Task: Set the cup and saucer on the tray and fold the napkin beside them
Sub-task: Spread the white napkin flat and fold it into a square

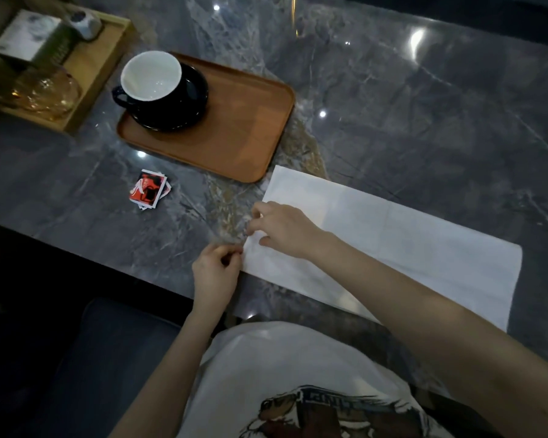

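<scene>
A dark cup with a white inside stands on a dark saucer at the left end of the brown tray. To the right of the tray, a long white napkin lies flat on the marble table. My left hand pinches the napkin's near left corner at the table's front edge. My right hand rests on the napkin's left end, fingers curled on its edge.
A small red and white packet lies on the table in front of the tray. A light wooden tray at the far left holds a box, a small jar and an amber glass bowl. A dark seat lies below the table edge.
</scene>
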`<act>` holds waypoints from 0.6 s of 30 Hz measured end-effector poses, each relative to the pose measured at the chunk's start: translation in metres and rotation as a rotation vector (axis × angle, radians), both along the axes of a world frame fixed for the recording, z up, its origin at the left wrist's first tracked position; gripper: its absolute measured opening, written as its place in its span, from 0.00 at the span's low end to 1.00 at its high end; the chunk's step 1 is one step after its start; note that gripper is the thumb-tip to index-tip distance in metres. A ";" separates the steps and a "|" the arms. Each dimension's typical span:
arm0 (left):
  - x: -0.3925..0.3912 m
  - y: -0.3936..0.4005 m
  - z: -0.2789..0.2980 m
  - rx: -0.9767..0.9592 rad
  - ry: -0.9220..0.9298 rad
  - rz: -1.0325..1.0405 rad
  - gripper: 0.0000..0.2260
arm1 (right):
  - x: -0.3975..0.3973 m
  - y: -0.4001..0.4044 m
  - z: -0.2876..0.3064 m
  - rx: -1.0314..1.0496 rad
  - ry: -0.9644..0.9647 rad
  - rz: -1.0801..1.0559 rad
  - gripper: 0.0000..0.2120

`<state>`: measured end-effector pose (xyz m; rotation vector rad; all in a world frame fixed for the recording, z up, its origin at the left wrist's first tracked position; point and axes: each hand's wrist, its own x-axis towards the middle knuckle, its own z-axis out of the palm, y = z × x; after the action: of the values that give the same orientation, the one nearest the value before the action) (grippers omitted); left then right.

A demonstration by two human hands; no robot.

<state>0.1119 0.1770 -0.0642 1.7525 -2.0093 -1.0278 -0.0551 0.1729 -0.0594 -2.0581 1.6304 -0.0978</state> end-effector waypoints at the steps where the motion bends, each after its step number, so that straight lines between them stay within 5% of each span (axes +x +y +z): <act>1: 0.000 0.000 0.002 0.007 -0.004 -0.010 0.07 | 0.001 -0.001 0.000 -0.013 -0.002 0.000 0.11; 6: 0.001 -0.001 0.004 0.013 -0.020 -0.040 0.06 | 0.002 0.000 0.000 -0.057 -0.056 0.023 0.02; 13: 0.006 -0.007 0.004 0.073 -0.025 -0.055 0.07 | 0.003 -0.009 0.005 0.042 -0.111 0.004 0.05; 18: 0.007 -0.012 0.000 0.189 0.033 -0.002 0.20 | 0.007 -0.016 0.006 0.028 0.016 0.071 0.06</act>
<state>0.1193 0.1647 -0.0638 1.8120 -1.9494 -1.2757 -0.0485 0.1565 -0.0531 -2.0981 1.5581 -0.0341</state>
